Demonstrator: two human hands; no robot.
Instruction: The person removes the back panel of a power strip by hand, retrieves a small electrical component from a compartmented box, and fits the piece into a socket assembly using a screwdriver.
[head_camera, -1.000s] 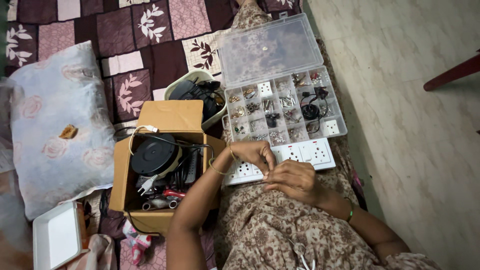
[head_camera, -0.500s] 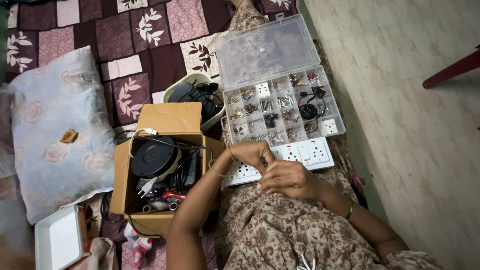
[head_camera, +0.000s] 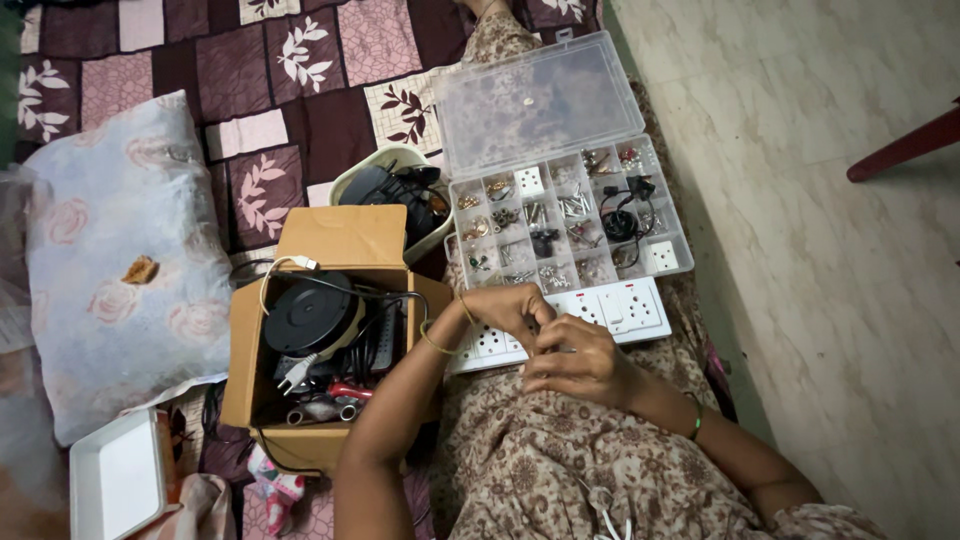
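Observation:
A white socket board (head_camera: 630, 305) with several outlets lies across my lap. My left hand (head_camera: 508, 308) is curled over its middle and pins it down. My right hand (head_camera: 580, 362) is closed just below the board's near edge, touching the left hand's fingers. A thin tool (head_camera: 556, 349) shows between its fingers, its tip at the board; what kind of tool it is I cannot tell. Both wrists wear thin bangles.
A clear compartment box (head_camera: 570, 225) of screws and small parts sits open just beyond the board. A cardboard box (head_camera: 335, 240) with a black round device, cables and a plug stands to the left. Behind it is a pale tub (head_camera: 385, 160). Pillow (head_camera: 110, 260) far left, white tray (head_camera: 115, 480) bottom left, tiled floor (head_camera: 830, 250) right.
The hands stay on the socket board, with only small finger shifts. The view has drifted slightly.

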